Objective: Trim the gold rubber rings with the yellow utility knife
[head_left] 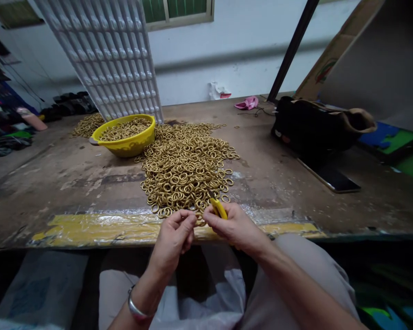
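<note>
Pale wall [244, 41] behind a worn brown worktable [275, 183]; ribbed translucent panel [113, 55] upright at the far left. Heap of brass-coloured rings [182, 169] at mid-table, directly beyond both hands; black bag [306, 123] well apart to the right, dark phone [337, 176] just in front of it. Yellow bowl [129, 143], filled with similar rings, touches the heap's left side. Left hand [170, 236] and right hand [239, 227] meet over the taped near edge, fingertips almost together. Yellow-handled tool [219, 208], held in the curled right hand, has its long axis directed away from the body and slightly left, its dark tip over the heap's near margin. Small ring [200, 222] lies between the fingertips, left of the tool, apparently pinched by both hands; exact contact is partly hidden.
</note>
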A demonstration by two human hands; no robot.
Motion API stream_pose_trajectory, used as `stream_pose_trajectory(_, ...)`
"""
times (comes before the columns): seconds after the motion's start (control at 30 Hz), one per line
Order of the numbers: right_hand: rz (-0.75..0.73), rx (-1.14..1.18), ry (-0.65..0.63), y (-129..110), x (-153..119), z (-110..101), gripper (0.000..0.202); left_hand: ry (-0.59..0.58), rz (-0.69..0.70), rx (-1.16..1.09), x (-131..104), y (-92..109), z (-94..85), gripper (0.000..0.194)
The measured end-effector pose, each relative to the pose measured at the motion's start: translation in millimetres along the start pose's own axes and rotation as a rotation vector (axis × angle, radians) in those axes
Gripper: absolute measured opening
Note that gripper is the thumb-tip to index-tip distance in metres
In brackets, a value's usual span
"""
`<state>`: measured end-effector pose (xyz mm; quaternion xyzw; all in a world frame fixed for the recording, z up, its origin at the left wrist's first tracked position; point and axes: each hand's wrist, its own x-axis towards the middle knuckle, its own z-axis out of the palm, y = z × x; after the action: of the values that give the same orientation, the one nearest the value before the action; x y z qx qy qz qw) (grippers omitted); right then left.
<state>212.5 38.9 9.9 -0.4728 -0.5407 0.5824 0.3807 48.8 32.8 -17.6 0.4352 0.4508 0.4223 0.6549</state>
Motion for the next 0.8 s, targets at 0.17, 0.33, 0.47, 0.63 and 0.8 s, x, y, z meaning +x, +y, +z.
stream_pose_trajectory(0.17, -0.131, -0.106, -0.015, -1, -1, 0, 0.031, -0.128, -0.085, -0.031, -1, 10, -4.3, 0.027)
stream_pose_trajectory(0.33, -0.176, -0.129, -0.007, -1, -1, 2, 0.019, -0.155, -0.136, -0.230, -5, 9, -2.6, 0.026)
stream_pose_trajectory(0.47, -0.206, -0.210, 0.009, 2, -1, 4, 0.014, -0.194, -0.159, -0.233, -9, 9, -3.5, 0.025)
stream_pose_trajectory(0.63, -0.351, -0.622, 0.122, 12, -4, 5, 0.016, -0.095, -0.042, -0.106, -12, 8, -7.4, 0.024)
stream_pose_trajectory(0.8, -0.324, -0.909, 0.067, 19, -7, 8, 0.029, -0.006, 0.083, 0.107, -13, 4, -12.3, 0.022)
